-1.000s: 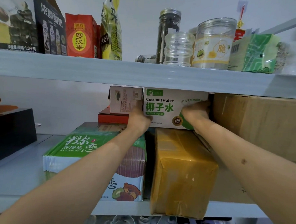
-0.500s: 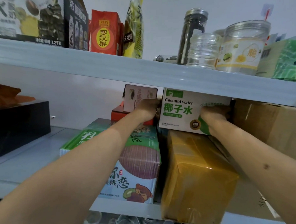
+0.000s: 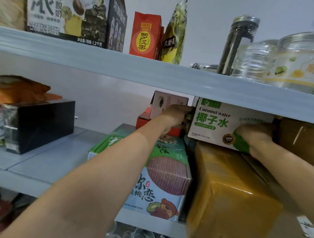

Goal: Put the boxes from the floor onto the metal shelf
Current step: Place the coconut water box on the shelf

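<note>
A white and green coconut water box (image 3: 222, 123) rests on top of a yellow taped carton (image 3: 226, 191) on the middle level of the metal shelf (image 3: 52, 158). My left hand (image 3: 175, 118) grips the box's left end. My right hand (image 3: 254, 135) holds its lower right corner, squeezed against a brown carton (image 3: 303, 138). The box sits just under the upper shelf board (image 3: 151, 72). A green kiwi box (image 3: 165, 173) lies left of the yellow carton, under my left forearm.
Behind my left hand stand a pink box (image 3: 167, 102) and a red box (image 3: 145, 119). A black box (image 3: 39, 124) with an orange bag (image 3: 18, 90) on it sits far left. Cartons, a red packet (image 3: 144, 35) and jars (image 3: 293, 60) line the upper level. Glassware (image 3: 131, 235) shows below.
The view has swung left and nearer to the shelf. Both hands keep hold of the coconut water box, which has stayed on the yellow carton, pushed slightly deeper.
</note>
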